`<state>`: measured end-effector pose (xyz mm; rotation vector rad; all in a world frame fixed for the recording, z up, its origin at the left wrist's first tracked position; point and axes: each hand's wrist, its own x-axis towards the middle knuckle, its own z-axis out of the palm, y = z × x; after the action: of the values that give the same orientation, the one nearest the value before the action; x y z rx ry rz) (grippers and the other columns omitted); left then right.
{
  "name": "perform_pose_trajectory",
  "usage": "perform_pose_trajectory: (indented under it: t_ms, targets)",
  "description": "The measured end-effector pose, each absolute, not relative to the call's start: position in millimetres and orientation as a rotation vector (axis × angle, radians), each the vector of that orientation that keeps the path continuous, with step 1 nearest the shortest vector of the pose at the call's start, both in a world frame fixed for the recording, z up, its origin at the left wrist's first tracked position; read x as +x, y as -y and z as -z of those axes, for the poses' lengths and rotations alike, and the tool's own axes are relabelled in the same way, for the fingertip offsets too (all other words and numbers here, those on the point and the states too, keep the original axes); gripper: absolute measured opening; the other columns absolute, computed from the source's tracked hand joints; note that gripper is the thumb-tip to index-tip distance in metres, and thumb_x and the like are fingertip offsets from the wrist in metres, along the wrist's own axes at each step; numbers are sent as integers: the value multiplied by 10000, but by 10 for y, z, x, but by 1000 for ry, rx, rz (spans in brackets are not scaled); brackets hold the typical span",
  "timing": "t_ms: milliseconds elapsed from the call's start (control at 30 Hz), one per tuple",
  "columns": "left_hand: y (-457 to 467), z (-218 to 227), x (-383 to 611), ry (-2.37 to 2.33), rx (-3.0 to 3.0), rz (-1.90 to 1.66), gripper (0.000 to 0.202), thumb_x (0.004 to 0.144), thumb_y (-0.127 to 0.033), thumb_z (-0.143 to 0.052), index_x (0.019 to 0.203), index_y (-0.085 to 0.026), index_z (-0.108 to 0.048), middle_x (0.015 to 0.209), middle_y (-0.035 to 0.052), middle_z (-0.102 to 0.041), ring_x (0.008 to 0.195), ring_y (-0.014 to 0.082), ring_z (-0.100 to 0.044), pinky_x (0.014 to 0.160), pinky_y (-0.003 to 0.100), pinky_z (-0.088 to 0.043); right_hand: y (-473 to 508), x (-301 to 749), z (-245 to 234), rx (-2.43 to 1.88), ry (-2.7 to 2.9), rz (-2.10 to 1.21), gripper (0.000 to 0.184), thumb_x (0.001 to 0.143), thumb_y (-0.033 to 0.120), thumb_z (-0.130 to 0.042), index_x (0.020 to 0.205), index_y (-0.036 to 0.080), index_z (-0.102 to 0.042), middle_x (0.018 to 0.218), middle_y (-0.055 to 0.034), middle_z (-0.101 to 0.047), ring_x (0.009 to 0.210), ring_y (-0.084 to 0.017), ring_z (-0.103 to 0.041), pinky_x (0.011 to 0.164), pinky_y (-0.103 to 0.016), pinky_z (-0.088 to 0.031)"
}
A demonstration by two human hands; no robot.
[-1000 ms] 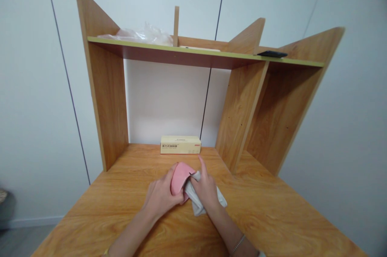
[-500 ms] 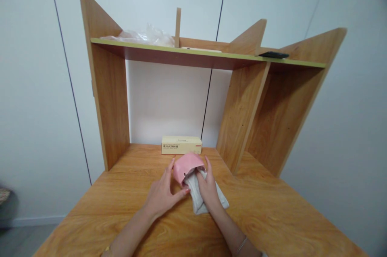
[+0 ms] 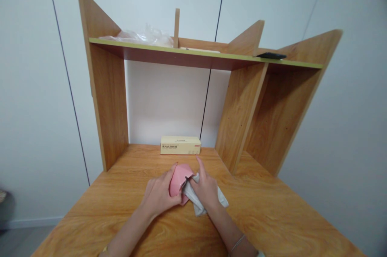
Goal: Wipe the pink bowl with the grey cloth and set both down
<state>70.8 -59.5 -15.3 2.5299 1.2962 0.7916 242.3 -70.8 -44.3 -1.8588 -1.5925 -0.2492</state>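
Observation:
A pink faceted container (image 3: 179, 178), like a small bowl or cup, is tipped so that its dark opening faces right. My left hand (image 3: 159, 193) grips it from the left, thumb at the near rim and fingers behind. My right hand (image 3: 205, 187) holds a light grey cloth (image 3: 198, 204) and presses part of it at the opening, with the index finger stretched out away from me. The rest of the cloth trails under the right hand onto the desk. The right fingertips at the opening are partly hidden.
A cream box with printed lettering (image 3: 180, 145) stands at the back of the wooden desk (image 3: 121, 208). Above is a shelf unit (image 3: 193, 58) with upright dividers (image 3: 242, 115). On it lie a clear plastic bag (image 3: 142, 37) and a dark flat object (image 3: 271, 55).
The pink container has turned and come slightly nearer to me. My left hand has closed around its side, and my right hand has shifted a little left with the cloth.

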Motion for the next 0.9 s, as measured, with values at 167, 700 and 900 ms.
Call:
perform_pose_trajectory:
  t_ms: [167,700,900]
  targets:
    - [592,177,697,-1168,2629,-848,735,689,-444,-519,1334,-228,-241,1065,77,-602,913,251,-579,771,319,-420,701,2433,511,-1798,1565,81,626,764,258,-431,1337,163,-199,697,-23,-625,644,-201,-586,561,-255,-366]
    - [530,324,779,-1113,2322,-1140,740,736,-363,-529,1344,-223,-131,1249,90,-449,1095,224,-466,874,327,-386,584,2392,535,-1470,1236,-241,652,718,303,-498,1305,146,-264,943,-85,-622,794,-201,-592,684,-291,-441]
    - [574,207,722,-1185,2518,-973,742,674,-361,-551,1327,-278,-208,1103,46,-546,936,227,-549,764,309,-425,670,2417,476,-1766,1412,18,665,736,323,-483,1327,168,-219,659,-18,-603,614,-202,-578,556,-258,-374]
